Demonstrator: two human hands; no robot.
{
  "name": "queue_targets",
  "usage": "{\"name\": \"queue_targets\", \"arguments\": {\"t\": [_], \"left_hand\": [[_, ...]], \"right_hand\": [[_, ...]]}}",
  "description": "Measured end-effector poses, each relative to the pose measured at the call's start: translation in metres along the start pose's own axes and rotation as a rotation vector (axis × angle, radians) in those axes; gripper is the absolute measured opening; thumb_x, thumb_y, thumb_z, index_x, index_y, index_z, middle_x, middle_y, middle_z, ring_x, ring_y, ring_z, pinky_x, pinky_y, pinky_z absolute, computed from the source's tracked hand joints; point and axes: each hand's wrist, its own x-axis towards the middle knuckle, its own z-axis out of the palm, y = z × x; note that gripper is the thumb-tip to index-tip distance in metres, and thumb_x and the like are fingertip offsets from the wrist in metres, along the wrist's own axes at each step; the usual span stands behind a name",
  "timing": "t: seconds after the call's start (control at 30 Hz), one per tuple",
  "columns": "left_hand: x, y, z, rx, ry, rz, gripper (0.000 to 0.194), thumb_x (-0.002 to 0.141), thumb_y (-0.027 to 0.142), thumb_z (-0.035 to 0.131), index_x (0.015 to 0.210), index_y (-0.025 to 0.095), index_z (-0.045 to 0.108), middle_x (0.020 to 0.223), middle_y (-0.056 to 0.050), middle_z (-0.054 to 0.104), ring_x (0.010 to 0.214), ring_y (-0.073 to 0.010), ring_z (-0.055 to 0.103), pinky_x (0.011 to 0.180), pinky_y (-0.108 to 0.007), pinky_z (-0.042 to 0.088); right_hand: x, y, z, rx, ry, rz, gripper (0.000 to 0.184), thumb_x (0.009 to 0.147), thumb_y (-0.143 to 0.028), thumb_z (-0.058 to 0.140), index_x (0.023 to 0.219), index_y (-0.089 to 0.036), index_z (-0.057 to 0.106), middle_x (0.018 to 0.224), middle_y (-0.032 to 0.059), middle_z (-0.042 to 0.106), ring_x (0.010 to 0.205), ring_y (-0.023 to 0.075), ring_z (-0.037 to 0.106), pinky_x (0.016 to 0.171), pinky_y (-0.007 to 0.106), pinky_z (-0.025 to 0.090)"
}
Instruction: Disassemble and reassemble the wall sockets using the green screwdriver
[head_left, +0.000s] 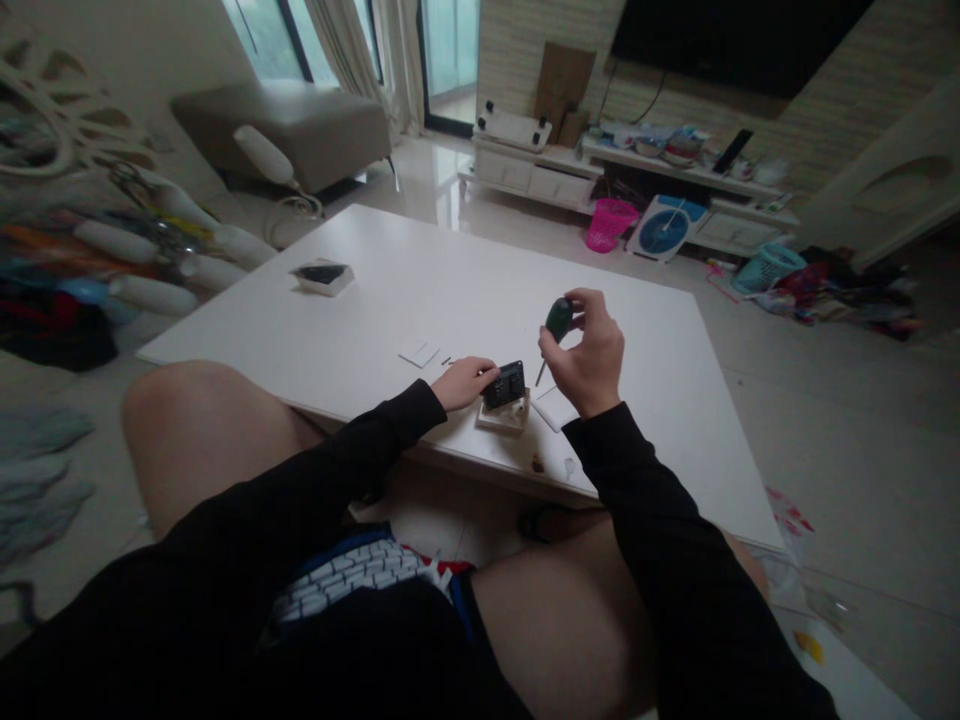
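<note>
Between the thumb and fingers of my right hand (592,355) is a screwdriver with a dark green handle (559,319), its thin shaft slanting down toward the table. My left hand (466,383) grips the edge of a small black plate-like part (505,385), tilted up so its moulded face shows. Directly beneath that part stands a small white open box (501,416); what lies inside is hard to make out. The screwdriver's tip is to the right of the black part, apart from it. A white flat piece (556,408) lies under my right wrist.
On the white table (420,250) a white box with a black part (322,276) sits far left. A folded paper (418,352) lies left of my hand. Small brownish bits (538,462) and a clear scrap (570,467) lie near the front edge.
</note>
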Motion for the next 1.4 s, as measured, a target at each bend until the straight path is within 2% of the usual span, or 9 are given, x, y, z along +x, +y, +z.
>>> {"name": "queue_targets", "arguments": {"t": [0.23,0.4,0.5,0.73,0.83,0.93,1.13,1.3,1.4], "left_hand": [[-0.002,-0.001,0.006,0.139,0.034,0.038,0.031,0.1,0.033,0.051,0.091,0.017,0.075,0.097,-0.01,0.073,0.095,-0.0248,0.066,0.094,-0.038,0.051],[-0.002,-0.006,0.008,0.187,0.05,0.047,0.031,0.1,0.03,0.051,0.083,0.017,0.073,0.089,-0.009,0.067,0.092,-0.0245,0.065,0.093,-0.039,0.052],[-0.002,-0.01,0.006,0.188,0.073,0.045,0.027,0.1,0.03,0.052,0.089,0.018,0.073,0.091,-0.008,0.068,0.09,-0.0228,0.065,0.09,-0.036,0.053],[0.002,-0.043,-0.032,0.217,0.249,-0.103,0.022,0.094,0.019,0.053,0.106,0.016,0.07,0.102,-0.009,0.073,0.089,-0.021,0.065,0.088,-0.034,0.053],[0.003,-0.062,-0.05,0.253,0.277,-0.185,0.018,0.086,0.014,0.061,0.1,0.014,0.072,0.097,-0.01,0.073,0.086,-0.0212,0.064,0.087,-0.035,0.052],[0.004,-0.073,-0.053,0.28,0.261,-0.224,0.012,0.081,0.018,0.071,0.093,0.014,0.072,0.092,-0.01,0.072,0.085,-0.0222,0.065,0.085,-0.035,0.052],[0.011,-0.078,-0.036,0.324,0.192,-0.208,0.012,0.079,0.021,0.077,0.09,0.018,0.073,0.088,-0.007,0.071,0.088,-0.0235,0.067,0.087,-0.035,0.052],[0.021,-0.076,-0.03,0.381,0.088,-0.194,0.003,0.088,0.018,0.071,0.089,0.018,0.073,0.092,-0.008,0.073,0.096,-0.025,0.07,0.094,-0.037,0.054],[0.023,-0.075,-0.029,0.414,0.006,-0.206,0.014,0.097,0.026,0.069,0.107,0.017,0.073,0.111,-0.01,0.073,0.108,-0.0255,0.07,0.099,-0.041,0.057]], "right_hand": [[0.004,0.006,-0.003,-0.017,-0.002,0.016,0.04,0.079,-0.019,0.066,0.117,-0.026,0.056,0.1,0.0029,0.07,0.079,0.0214,0.065,0.078,0.043,0.054],[0.004,0.007,-0.004,-0.042,0.002,0.01,0.038,0.077,-0.018,0.066,0.113,-0.025,0.057,0.097,0.0027,0.071,0.076,0.0207,0.065,0.075,0.041,0.054],[0.004,0.007,-0.004,-0.055,0.002,0.001,0.038,0.077,-0.018,0.066,0.113,-0.025,0.057,0.096,0.0021,0.071,0.075,0.0206,0.065,0.075,0.041,0.055],[0.004,0.006,-0.005,-0.059,-0.002,0.018,0.037,0.077,-0.018,0.067,0.112,-0.025,0.056,0.096,0.002,0.071,0.076,0.0209,0.065,0.075,0.041,0.054],[0.004,0.006,-0.005,-0.043,-0.017,0.035,0.037,0.076,-0.018,0.067,0.112,-0.025,0.057,0.097,0.0026,0.07,0.077,0.0215,0.065,0.078,0.044,0.054],[0.004,0.005,-0.004,-0.027,-0.034,0.048,0.038,0.077,-0.019,0.067,0.113,-0.024,0.057,0.099,0.0036,0.07,0.079,0.0221,0.065,0.081,0.046,0.054],[0.002,0.005,-0.003,-0.047,-0.028,0.033,0.035,0.077,-0.019,0.067,0.111,-0.025,0.057,0.096,0.0019,0.072,0.077,0.0205,0.066,0.078,0.041,0.052],[0.002,0.005,-0.003,-0.045,-0.042,0.047,0.035,0.077,-0.019,0.067,0.111,-0.024,0.057,0.098,0.0036,0.071,0.077,0.0212,0.066,0.078,0.042,0.052],[0.002,0.004,-0.004,-0.043,-0.051,0.055,0.035,0.078,-0.019,0.066,0.112,-0.024,0.057,0.099,0.0041,0.071,0.078,0.0213,0.066,0.079,0.042,0.051]]}}
